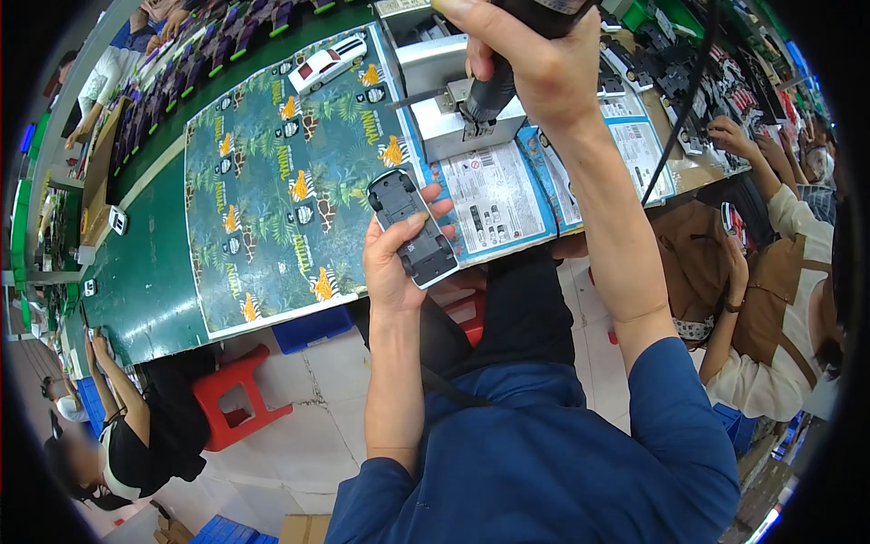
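My left hand [388, 263] holds a toy car [397, 204] with its black underside facing up, the thumb lying across the chassis. Closed around a black electric screwdriver [494, 95] is my right hand [562, 77], higher up and to the right. The tool's lower end is at a small bracket on a silver metal box [444, 68]; its tip is hidden there. A white toy car [328, 63] with a red interior stands upright on the animal-print sheet [263, 181], up and left of my hands.
Printed cardboard sheets [494, 195] lie beside the metal box. A dark cable [693, 104] hangs at right. Piles of toy car parts [666, 68] cover the bench beyond. Co-workers sit on both sides. A red stool [231, 399] stands at lower left.
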A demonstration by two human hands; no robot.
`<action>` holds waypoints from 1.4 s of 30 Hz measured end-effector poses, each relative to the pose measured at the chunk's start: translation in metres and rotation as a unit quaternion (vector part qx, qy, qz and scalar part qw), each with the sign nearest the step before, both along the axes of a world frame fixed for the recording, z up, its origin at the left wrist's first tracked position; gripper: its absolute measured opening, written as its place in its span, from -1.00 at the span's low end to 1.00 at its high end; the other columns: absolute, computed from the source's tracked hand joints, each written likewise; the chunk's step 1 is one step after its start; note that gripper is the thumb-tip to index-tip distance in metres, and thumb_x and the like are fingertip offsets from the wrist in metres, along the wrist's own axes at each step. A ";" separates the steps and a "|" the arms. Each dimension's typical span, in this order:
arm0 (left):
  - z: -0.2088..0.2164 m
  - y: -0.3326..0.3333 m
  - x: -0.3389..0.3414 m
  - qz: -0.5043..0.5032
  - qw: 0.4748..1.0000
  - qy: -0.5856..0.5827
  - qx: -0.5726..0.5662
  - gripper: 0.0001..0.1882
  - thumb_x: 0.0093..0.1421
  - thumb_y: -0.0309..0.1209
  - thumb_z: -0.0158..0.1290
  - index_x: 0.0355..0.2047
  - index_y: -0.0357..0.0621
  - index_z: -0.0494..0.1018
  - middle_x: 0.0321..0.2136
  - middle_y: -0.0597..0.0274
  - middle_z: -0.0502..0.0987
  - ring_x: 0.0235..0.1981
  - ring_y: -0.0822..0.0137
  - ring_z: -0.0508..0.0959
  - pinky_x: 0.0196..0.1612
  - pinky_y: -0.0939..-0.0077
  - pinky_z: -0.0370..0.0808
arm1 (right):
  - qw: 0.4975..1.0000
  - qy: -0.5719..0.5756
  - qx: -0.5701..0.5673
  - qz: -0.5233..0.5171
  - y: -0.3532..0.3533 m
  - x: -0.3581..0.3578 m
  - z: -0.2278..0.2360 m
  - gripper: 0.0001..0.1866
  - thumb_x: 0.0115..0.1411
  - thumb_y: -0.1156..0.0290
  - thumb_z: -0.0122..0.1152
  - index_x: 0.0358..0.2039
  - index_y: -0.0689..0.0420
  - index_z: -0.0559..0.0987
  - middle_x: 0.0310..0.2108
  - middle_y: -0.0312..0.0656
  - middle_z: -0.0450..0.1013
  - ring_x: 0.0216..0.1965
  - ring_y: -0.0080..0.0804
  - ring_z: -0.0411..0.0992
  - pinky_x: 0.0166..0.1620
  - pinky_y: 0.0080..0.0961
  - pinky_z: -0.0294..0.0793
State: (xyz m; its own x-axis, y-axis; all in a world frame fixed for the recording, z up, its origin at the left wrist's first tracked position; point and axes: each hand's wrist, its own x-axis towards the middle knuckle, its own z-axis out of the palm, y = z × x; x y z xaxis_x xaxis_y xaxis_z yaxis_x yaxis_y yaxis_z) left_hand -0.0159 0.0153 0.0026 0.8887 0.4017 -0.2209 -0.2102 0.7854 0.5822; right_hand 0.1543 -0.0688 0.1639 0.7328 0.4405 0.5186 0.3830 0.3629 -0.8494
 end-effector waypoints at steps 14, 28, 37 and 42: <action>-0.006 0.004 0.007 0.038 0.998 0.000 -0.050 -0.42 0.00 -0.78 0.01 0.09 -0.27 0.30 0.03 -0.01 0.47 -0.01 0.17 0.54 -0.16 0.08 0.66 | 0.978 0.022 0.021 0.206 -0.047 -0.068 -0.029 -0.87 0.22 0.46 0.07 -0.25 0.18 0.37 -0.61 -0.23 0.30 -0.68 -0.51 0.28 -0.47 -0.48 0.43; -0.011 0.003 0.008 0.042 0.988 -0.007 -0.148 -0.42 -0.03 -0.77 -0.02 0.09 -0.32 0.31 0.01 0.01 0.48 -0.04 0.16 0.54 -0.16 0.08 0.63 | 0.978 0.064 -0.012 0.196 -0.033 -0.082 -0.040 -0.75 0.02 0.58 0.30 -0.47 0.15 0.35 -0.64 -0.18 0.34 -0.66 -0.49 0.31 -0.51 -0.54 0.41; -0.003 0.004 0.004 0.028 0.985 0.003 -0.168 -0.41 -0.05 -0.75 -0.06 0.09 -0.31 0.31 -0.02 0.01 0.48 -0.05 0.14 0.53 -0.13 0.05 0.61 | 0.958 0.117 0.017 0.263 -0.033 -0.075 -0.038 -0.73 -0.09 0.58 0.33 -0.45 0.19 0.37 -0.61 -0.15 0.36 -0.66 -0.47 0.31 -0.51 -0.55 0.37; 0.005 0.002 0.004 0.030 0.991 0.017 -0.133 -0.41 -0.04 -0.73 -0.05 0.09 -0.33 0.31 -0.06 0.01 0.49 -0.05 0.15 0.53 -0.14 0.06 0.61 | 0.959 0.099 0.016 0.266 -0.036 -0.076 -0.040 -0.73 -0.09 0.59 0.32 -0.45 0.19 0.36 -0.62 -0.16 0.35 -0.66 -0.48 0.29 -0.52 -0.55 0.37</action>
